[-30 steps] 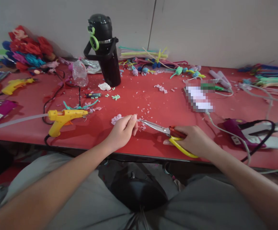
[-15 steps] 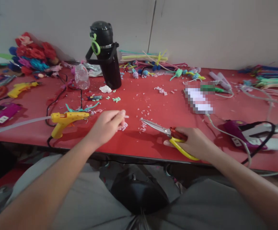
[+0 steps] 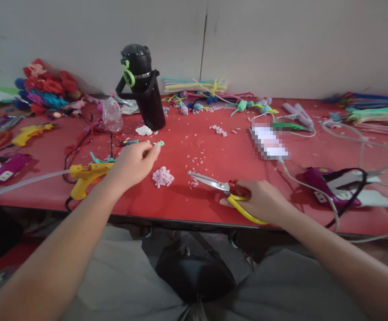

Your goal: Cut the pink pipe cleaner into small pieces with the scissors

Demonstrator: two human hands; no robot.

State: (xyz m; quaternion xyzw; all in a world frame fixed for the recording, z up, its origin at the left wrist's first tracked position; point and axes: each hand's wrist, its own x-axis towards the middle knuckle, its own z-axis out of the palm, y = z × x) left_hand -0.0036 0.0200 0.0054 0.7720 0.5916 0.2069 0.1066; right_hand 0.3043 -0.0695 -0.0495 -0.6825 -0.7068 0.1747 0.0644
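My right hand holds the scissors by their red and yellow handles, with the blades pointing left over pale scraps on the red table. The fingers of my left hand are bent together at a few small green pieces. Whether anything is between those fingertips I cannot make out. Just right of that hand lies a heap of short pink pieces. Partly covered by my left hand and forearm is a yellow glue gun with a clear glue stick in its back.
A black flask stands behind my left hand, beside a clear plastic bottle. At right lie a phone on a cable and a purple power strip with cords. Bundled pipe cleaners line the wall.
My left hand has moved left and away from me, from beside the scissors to the green pieces, uncovering the pink heap. The small pale piece at its fingertips no longer shows.
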